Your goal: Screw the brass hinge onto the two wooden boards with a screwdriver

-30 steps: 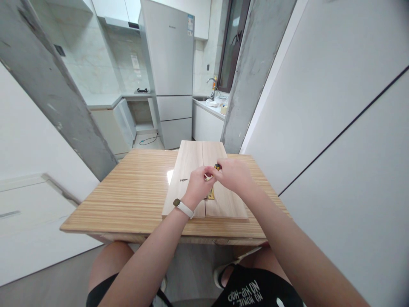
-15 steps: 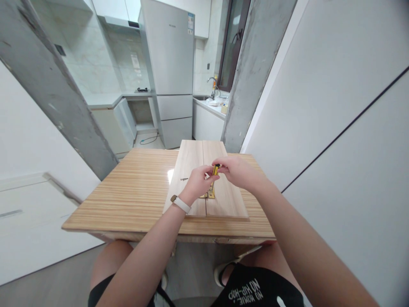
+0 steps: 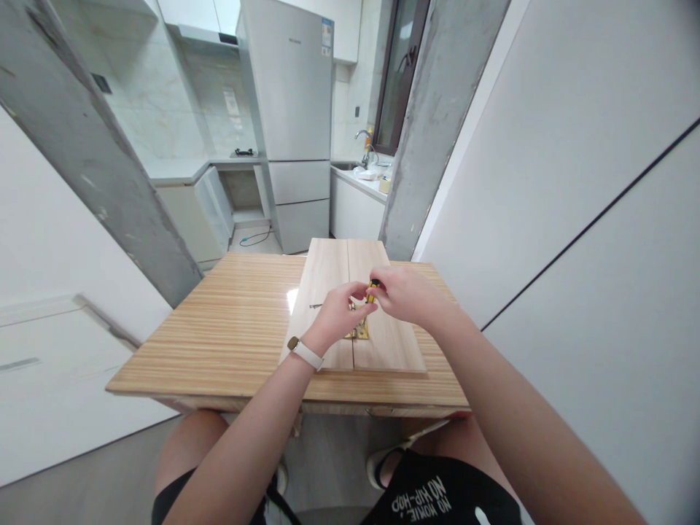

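Observation:
A yellow-and-black screwdriver (image 3: 372,291) stands nearly upright over two pale wooden boards, its shaft and tip mostly hidden. My right hand (image 3: 403,293) has its fingers closed round the top of the handle. My left hand (image 3: 342,312), with a white-strapped watch on the wrist, curls thumb and index finger about the lower end. A brass hinge (image 3: 359,330) lies across the seam between the left board (image 3: 322,266) and the right board (image 3: 391,339), partly covered by my left hand. Just left of that hand, a few dark screws (image 3: 316,306) rest on the left board.
The boards lie on a striped wooden table (image 3: 219,328) whose front edge runs above my knees. A white panelled wall (image 3: 574,182) stands close on the right. Beyond the table are a tall fridge (image 3: 298,95) and a counter with a sink (image 3: 344,167).
The screwdriver handle has turned and shifted slightly right, with more of it covered by my right fingers. My left hand has moved only a little. The boards and hinge look the same.

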Motion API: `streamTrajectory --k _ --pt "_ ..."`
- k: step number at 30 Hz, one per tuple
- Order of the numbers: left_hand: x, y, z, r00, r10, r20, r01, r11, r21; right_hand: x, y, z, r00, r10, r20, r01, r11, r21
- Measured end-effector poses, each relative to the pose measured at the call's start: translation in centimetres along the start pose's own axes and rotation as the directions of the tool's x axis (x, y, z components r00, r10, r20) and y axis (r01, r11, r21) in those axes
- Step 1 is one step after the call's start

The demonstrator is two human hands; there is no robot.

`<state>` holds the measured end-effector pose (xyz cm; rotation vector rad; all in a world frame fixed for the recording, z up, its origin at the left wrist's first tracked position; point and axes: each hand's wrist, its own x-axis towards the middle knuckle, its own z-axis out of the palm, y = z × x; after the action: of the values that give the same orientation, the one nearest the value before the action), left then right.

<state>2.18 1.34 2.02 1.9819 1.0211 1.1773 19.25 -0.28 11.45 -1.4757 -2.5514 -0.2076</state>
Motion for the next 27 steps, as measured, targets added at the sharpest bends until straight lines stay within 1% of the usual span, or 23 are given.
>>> streamTrajectory --k 4,7,9,12,16,19,21,23,25,27 --pt "-0.2 -0.1 -0.1 1.0 0.014 -0.007 -0.014 1.0 0.02 0.2 0.0 0.0 1.0 -0.003 -0.01 0.003 1.0 -0.001" --pt "-0.3 -0.2 0.0 1.0 0.02 -0.009 -0.019 0.999 0.033 0.4 0.0 0.3 0.999 0.033 -0.015 -0.033 0.999 -0.025" --pt "-0.3 -0.2 0.2 1.0 0.026 -0.016 -0.025 0.999 0.046 0.5 0.0 0.7 0.996 0.082 -0.02 -0.083 0.995 -0.06" --pt "-0.2 -0.3 0.7 0.998 0.027 -0.059 -0.023 0.997 0.067 0.6 -0.5 1.6 0.983 0.18 -0.048 -0.183 0.979 -0.086" --pt "-0.2 -0.2 1.6 0.991 0.013 -0.134 -0.005 0.998 0.062 0.7 -1.6 2.8 0.944 0.308 -0.123 -0.319 0.944 -0.082" --pt "-0.4 0.0 2.1 0.982 -0.007 -0.189 0.018 0.998 0.053 0.7 -2.2 3.2 0.919 0.363 -0.155 -0.377 0.923 -0.077" --pt "-0.5 0.0 2.1 0.98 -0.015 -0.199 0.025 0.999 0.049 0.6 -2.4 3.3 0.914 0.375 -0.157 -0.389 0.918 -0.076" --pt "-0.5 -0.2 2.0 0.98 -0.019 -0.2 0.034 0.997 0.072 0.6 -2.3 3.1 0.918 0.37 -0.141 -0.382 0.922 -0.071" --pt "-0.3 -0.5 1.8 0.977 -0.019 -0.213 0.044 0.992 0.117 0.5 -2.0 2.7 0.934 0.344 -0.101 -0.35 0.936 -0.046" --pt "-0.2 -0.8 1.7 0.975 -0.012 -0.224 0.044 0.99 0.138 0.3 -1.5 2.1 0.954 0.293 -0.067 -0.292 0.956 0.024"
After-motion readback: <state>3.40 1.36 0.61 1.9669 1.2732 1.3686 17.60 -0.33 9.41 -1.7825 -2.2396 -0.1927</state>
